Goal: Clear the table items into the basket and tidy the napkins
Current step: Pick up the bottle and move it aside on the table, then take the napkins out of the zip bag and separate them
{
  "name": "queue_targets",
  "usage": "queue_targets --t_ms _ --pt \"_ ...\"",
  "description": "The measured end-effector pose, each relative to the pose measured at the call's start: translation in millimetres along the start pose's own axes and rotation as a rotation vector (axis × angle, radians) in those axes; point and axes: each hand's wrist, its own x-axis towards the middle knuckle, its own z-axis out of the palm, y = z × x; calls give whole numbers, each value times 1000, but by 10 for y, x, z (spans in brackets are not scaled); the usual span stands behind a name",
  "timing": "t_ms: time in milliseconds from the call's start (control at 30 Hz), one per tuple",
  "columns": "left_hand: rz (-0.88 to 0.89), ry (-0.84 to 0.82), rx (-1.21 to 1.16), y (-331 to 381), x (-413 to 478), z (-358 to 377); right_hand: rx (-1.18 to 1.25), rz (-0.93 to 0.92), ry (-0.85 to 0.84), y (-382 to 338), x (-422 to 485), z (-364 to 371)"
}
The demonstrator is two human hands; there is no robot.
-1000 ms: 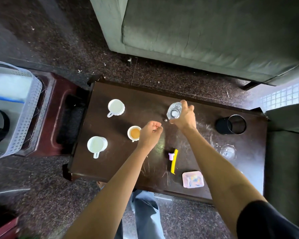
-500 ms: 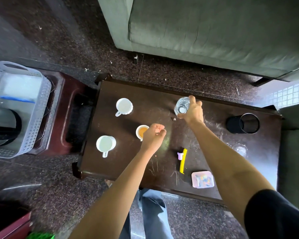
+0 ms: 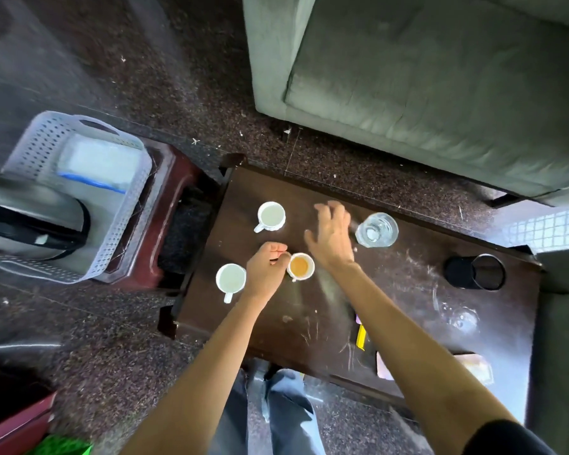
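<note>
Dark glossy wood, scratched: desk (image 3: 391, 290)
Perforated matt plastic basket (image 3: 125, 224); clear glass tumbler (image 3: 376, 230); glazed white cups (image 3: 271, 215); speckled stone floor (image 3: 79, 323).

Left hand (image 3: 266, 270) seemingly pinching tea cup (image 3: 301, 266)

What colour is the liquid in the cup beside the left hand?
Orange-brown, like tea, in the white cup; head view.

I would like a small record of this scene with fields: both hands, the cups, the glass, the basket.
left hand: closed at the small white cup of brown tea
right hand: open, blurred, touching nothing, beside the clear drinking glass
other cups: two white handled cups, upright on the dark wooden table
basket: grey perforated plastic basket, left of table
</note>
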Motion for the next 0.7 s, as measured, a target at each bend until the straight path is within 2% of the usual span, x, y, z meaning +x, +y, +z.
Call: queue_targets --t_ms 167,267,367,533,700 --pt "-48 182 -183 -117 139 -733 104 -244 -163 -1080 220 159" --pt "-66 294 -329 -216 197 -1216 109 -348 -289 -1743 390 328" --pt "-52 452 -411 -274 254 -1643 76 -452 -346 -2315 581 542" --pt "-93 629 -570 -344 388 -2294 -150 -592 -419 -3091 894 965" --pt "-118 629 -613 -447 543 -2687 -510 -606 -565 -3525 1144 1448"
